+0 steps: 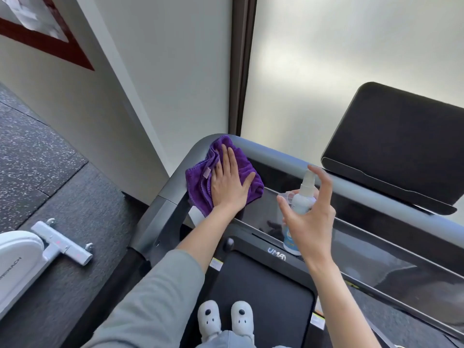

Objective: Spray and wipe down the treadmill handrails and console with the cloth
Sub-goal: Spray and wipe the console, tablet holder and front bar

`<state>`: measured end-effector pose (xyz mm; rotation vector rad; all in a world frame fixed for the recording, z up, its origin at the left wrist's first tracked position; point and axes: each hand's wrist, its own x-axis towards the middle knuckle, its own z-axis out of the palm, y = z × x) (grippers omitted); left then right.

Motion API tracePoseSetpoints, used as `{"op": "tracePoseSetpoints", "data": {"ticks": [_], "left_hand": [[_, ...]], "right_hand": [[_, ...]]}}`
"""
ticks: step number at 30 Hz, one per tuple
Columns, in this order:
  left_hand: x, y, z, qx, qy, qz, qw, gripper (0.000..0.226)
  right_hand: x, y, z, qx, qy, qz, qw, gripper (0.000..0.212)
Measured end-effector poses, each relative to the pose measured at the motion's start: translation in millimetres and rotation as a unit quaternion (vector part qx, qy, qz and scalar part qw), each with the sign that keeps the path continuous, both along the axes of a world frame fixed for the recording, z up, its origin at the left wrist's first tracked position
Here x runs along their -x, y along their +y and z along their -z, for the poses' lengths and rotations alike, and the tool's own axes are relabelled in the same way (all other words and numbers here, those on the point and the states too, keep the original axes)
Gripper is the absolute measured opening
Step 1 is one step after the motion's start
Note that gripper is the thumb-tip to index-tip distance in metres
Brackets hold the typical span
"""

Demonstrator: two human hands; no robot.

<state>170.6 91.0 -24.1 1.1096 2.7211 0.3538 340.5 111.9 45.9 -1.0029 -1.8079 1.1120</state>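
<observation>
head view, nearest: my slippers (pixel 224 320) stand on the treadmill belt (pixel 263 297).
left hand (pixel 229 183): fingers flat and straight, pressing the purple cloth (pixel 200 182) onto the handrail (pixel 271 151) at its left corner bend.
right hand (pixel 308 217): fingers curled round the spray bottle (pixel 302 199), index lifted above the nozzle.
key relation: the rail's long axis runs right from the cloth, toward the console (pixel 396 146); bottle sits just right of the cloth.
next, my guess: spray right, then drag the cloth along.
</observation>
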Motion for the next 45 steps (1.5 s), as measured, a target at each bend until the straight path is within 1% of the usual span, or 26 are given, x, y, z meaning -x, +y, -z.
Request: {"op": "tracePoseSetpoints", "data": {"ticks": [3, 7, 10, 12, 15, 17, 20, 24, 26, 28, 30, 32, 36, 41, 43, 45], "left_hand": [[-22.5, -8.1, 1.5, 0.009, 0.027, 0.028, 0.999, 0.082], [-55.4, -28.9, 7.9, -0.011, 0.009, 0.083, 0.996, 0.083], [-44.3, -33.4, 10.5, -0.008, 0.020, 0.099, 0.995, 0.086], [-28.8, -23.5, 9.7, 0.007, 0.036, 0.088, 0.995, 0.087], [-6.5, -7.4, 5.9, 0.015, 0.040, 0.043, 0.998, 0.088], [6.8, 0.6, 2.0, 0.005, 0.028, 0.021, 0.999, 0.090], [14.5, 4.4, -1.5, 0.000, 0.017, 0.017, 1.000, 0.092], [6.1, -14.8, 0.3, -0.013, -0.006, 0.030, 0.999, 0.098], [-0.1, -29.5, 3.5, -0.014, 0.009, 0.026, 1.000, 0.098], [-6.4, -43.6, 8.1, -0.021, 0.024, 0.017, 0.999, 0.097], [-13.1, -56.6, 12.8, -0.035, 0.015, 0.004, 0.999, 0.096], [-14.4, -59.3, 14.9, -0.056, 0.011, -0.008, 0.998, 0.090], [0.8, -24.3, 11.4, -0.060, 0.013, -0.007, 0.998, 0.075], [32.7, 26.7, -2.2, -0.111, -0.040, 0.027, 0.993, 0.071], [39.6, 34.4, -5.8, -0.104, -0.033, 0.034, 0.993, 0.071], [34.1, 27.0, -3.7, -0.084, -0.002, 0.036, 0.996, 0.071]], "right_hand": [[-5.6, -2.0, -0.6, -0.002, 0.006, 0.012, 1.000, 0.076], [-3.7, 0.8, -2.7, 0.007, 0.014, 0.011, 1.000, 0.074], [7.4, 4.3, -4.2, 0.004, 0.016, -0.001, 1.000, 0.073], [14.9, 7.0, -4.4, 0.000, 0.024, -0.008, 1.000, 0.073], [23.4, 9.8, -5.2, -0.001, 0.031, -0.020, 0.999, 0.072], [26.6, 10.9, -5.8, 0.001, 0.032, -0.026, 0.999, 0.072], [26.4, 11.1, -7.3, -0.005, 0.029, -0.029, 0.999, 0.072], [18.8, 7.0, -7.1, -0.002, 0.030, -0.023, 0.999, 0.073], [15.7, 3.4, -7.3, 0.004, 0.028, -0.026, 0.999, 0.073], [14.0, 0.9, -6.1, 0.002, 0.023, -0.025, 0.999, 0.072], [13.0, -0.5, -4.9, 0.007, 0.018, -0.023, 1.000, 0.072], [11.9, -1.3, -4.2, 0.010, 0.014, -0.021, 1.000, 0.074], [10.5, -0.8, -2.1, -0.008, 0.010, -0.022, 1.000, 0.076], [5.7, 8.0, 1.4, -0.027, 0.015, -0.018, 0.999, 0.076], [4.3, 8.6, 0.9, -0.027, 0.016, -0.012, 0.999, 0.077], [3.0, 5.6, 1.3, -0.021, 0.009, -0.010, 1.000, 0.079]]}}
